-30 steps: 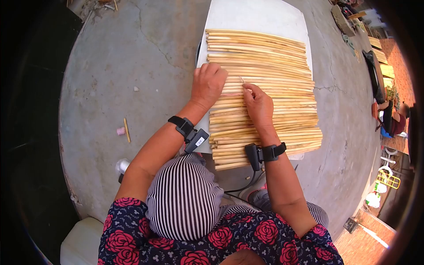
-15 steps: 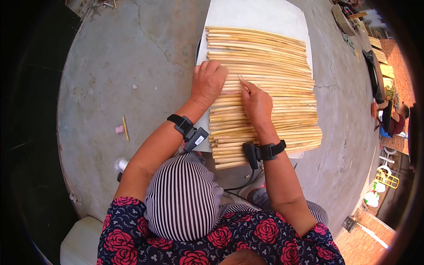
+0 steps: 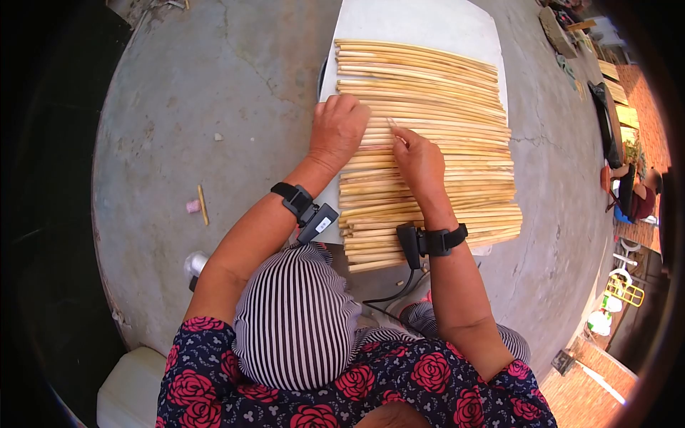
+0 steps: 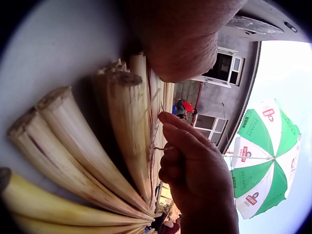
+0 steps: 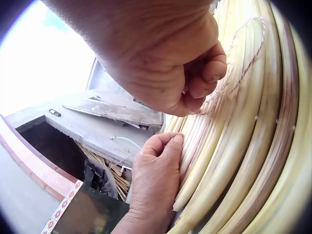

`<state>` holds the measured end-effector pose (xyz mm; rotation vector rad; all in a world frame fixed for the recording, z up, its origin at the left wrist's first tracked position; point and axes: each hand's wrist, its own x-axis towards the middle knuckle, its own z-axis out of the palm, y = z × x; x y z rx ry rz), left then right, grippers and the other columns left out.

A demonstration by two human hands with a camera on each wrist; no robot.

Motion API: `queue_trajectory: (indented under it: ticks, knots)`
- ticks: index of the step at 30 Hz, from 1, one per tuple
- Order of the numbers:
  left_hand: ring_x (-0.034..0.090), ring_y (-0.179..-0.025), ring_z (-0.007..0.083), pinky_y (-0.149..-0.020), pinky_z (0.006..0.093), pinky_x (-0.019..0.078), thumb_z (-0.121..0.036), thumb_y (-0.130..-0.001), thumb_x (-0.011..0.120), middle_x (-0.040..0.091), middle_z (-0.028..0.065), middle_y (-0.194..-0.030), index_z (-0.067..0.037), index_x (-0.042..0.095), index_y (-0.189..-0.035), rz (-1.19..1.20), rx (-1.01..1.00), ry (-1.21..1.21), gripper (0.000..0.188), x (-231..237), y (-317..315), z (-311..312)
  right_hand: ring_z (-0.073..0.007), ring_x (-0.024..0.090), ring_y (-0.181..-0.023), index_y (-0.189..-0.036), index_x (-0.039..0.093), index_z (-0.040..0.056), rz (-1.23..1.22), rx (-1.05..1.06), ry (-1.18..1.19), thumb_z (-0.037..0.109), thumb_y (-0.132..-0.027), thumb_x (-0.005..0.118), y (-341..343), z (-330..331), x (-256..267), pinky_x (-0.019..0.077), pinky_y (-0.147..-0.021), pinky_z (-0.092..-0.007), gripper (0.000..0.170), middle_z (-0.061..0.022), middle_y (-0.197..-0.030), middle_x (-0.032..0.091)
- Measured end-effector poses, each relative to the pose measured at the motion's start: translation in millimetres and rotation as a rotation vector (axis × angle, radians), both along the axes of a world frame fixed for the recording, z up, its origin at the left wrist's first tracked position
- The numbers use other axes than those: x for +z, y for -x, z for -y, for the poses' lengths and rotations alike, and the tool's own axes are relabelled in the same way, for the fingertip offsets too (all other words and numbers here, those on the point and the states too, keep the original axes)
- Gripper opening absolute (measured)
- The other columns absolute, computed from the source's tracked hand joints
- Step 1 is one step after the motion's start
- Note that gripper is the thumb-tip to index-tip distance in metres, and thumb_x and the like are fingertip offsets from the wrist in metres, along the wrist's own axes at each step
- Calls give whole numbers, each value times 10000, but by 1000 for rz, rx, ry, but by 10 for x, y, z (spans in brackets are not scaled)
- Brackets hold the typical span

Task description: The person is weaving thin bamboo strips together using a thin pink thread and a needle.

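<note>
Pale yellow plant stalks lie side by side across a white board. My left hand is at their left ends; in the right wrist view its thumb and forefinger pinch the end of a stalk. To its right, my right hand is over the middle of the row, fingers curled, pinching a thin string. That red-and-white twisted string loops over the stalks in the right wrist view. A thin strand sticks up from the right fingertips in the left wrist view.
The white board shows beyond the stalks. On the concrete floor to the left lie a short stick and a pink spool. A black cable hangs near the right wrist. Another person sits far right.
Both hands stay in nearly the same places. The right hand has shifted slightly up, its fingertips still pinching the string, and the left has barely moved.
</note>
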<state>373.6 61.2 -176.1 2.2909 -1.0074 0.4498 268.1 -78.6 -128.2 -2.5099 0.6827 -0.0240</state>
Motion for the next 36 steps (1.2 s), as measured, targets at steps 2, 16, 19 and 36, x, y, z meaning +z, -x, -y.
queue_trajectory:
  ticks: [2, 16, 19, 36]
  knots:
    - [546, -898, 222, -788, 375, 413, -139, -806, 694, 570, -12, -893, -151, 673, -895, -2, 2, -3, 93, -4, 3, 5, -367, 677, -762, -1104, 722, 192, 7, 11, 35, 252, -916, 573, 22, -24, -1, 541, -700, -463, 247, -170, -827, 703]
    - [543, -903, 222, -795, 374, 408, -139, -810, 695, 573, -9, -902, -140, 670, -902, -13, 3, -11, 96, 11, 3, 0, -363, 674, -743, -1138, 704, 187, 24, 34, 72, 246, -925, 567, 38, -62, 1, 539, -680, -467, 260, -174, -814, 702]
    - [542, -906, 222, -797, 374, 407, -137, -813, 693, 574, -9, -905, -139, 670, -907, -12, -1, -8, 97, 10, 0, -2, -365, 675, -752, -1123, 712, 185, 40, 47, 64, 241, -916, 575, 24, -27, -23, 542, -694, -466, 254, -174, -822, 703]
    - [545, -903, 223, -791, 373, 407, -144, -811, 696, 573, -7, -911, -144, 672, -921, -6, -5, -2, 112, 20, 1, 8, -360, 675, -850, -1085, 733, 167, -16, 76, -35, 219, -890, 584, -47, 97, 92, 539, -767, -448, 251, -162, -922, 712]
